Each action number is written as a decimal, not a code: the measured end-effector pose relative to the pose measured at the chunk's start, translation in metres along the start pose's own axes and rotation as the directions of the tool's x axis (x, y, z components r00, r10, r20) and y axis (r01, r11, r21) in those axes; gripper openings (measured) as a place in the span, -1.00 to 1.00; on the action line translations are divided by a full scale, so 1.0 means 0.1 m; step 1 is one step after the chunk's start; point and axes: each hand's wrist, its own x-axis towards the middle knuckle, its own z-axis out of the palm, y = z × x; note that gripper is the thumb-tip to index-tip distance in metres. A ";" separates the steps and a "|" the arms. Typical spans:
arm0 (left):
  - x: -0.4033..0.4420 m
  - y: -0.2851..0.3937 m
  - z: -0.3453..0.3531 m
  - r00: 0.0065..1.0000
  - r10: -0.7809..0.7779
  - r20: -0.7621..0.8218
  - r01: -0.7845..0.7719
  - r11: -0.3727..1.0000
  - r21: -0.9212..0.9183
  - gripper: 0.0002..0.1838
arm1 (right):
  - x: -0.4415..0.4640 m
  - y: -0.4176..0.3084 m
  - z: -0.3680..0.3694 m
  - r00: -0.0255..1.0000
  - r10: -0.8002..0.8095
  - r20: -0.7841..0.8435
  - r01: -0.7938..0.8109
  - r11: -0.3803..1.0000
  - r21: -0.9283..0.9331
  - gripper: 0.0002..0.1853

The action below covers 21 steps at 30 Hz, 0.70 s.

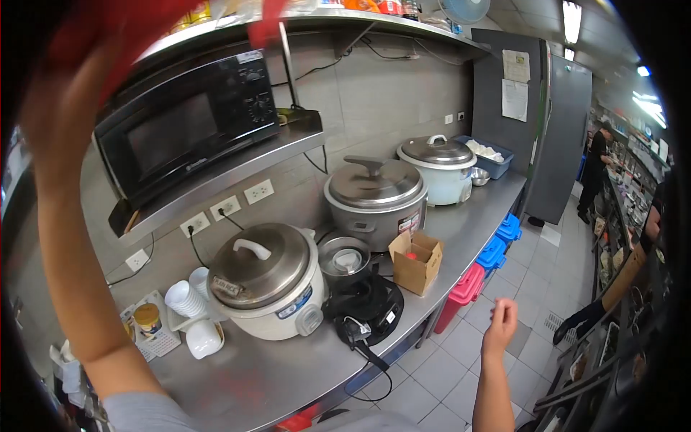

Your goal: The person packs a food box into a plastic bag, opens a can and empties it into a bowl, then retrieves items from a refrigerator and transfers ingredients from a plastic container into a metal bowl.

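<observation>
**Red Blur Up High, Plenty Underneath to Hit**

Up goes my reach, and here's the red thing (pixel 140 32), right at my left hand (pixel 66 119), up by the shelf (pixel 306 20)! It's so smeared that I can't say whether it's cloth or plastic. Are those left fingers pinching it or only brushing it? Hidden in the blur; I can't tell. Over on the other side, my right hand (pixel 499 327) hangs out over the floor (pixel 446 353), fingers loosely curled, nothing showing in them.

Now the danger! If the left grip is weak, I'd judge the red thing could drop onto the microwave (pixel 191 119), just beside those fingers, or tumble to the stacked cups (pixel 185 299) well below. Its loose end could also snag the shelf goods if swept sideways.

And watch the right! The open box (pixel 414 266) sits near the bench (pixel 284 385) edge, left of my right fingers; a careless swing could knock it off. Lower still, that looping cord (pixel 389 385) hangs past the edge: catch it, and the black appliance (pixel 371 313) might come too.
</observation>
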 end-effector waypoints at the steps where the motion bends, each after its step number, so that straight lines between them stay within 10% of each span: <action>1: 0.32 0.09 0.20 0.995 0.088 -0.054 -0.082 0.991 0.104 -0.45 | -0.07 0.34 -0.12 1.000 -0.007 0.017 0.010 0.983 -0.184 -0.79; 4: 1.44 0.68 0.58 0.778 -0.274 -0.566 -0.017 0.891 -0.454 0.03 | -0.51 1.29 -0.61 0.976 0.196 0.093 -0.136 0.887 -0.440 -0.79; 8: 2.08 1.07 1.57 0.846 -0.148 -0.513 -0.004 0.959 -0.282 -0.45 | -1.65 2.47 -1.78 0.914 0.404 0.043 -0.252 0.646 -0.720 -0.70; 12: 2.45 1.40 2.54 0.826 -0.155 -0.542 0.089 0.985 -0.148 -0.50 | -3.48 2.70 -3.23 0.826 0.547 -0.135 -0.302 0.227 -0.926 -0.74; 14: 2.66 1.48 3.04 0.881 -0.133 -0.454 0.160 0.987 0.022 -0.46 | -4.01 1.70 -3.42 0.430 0.768 -0.475 -0.643 -0.109 -0.758 -0.71; 21: 3.23 2.46 3.76 0.944 -0.138 -0.299 0.067 0.970 -0.235 -0.49 | -6.50 0.00 -3.49 -0.192 0.580 -0.792 -0.772 -0.587 -0.243 -0.43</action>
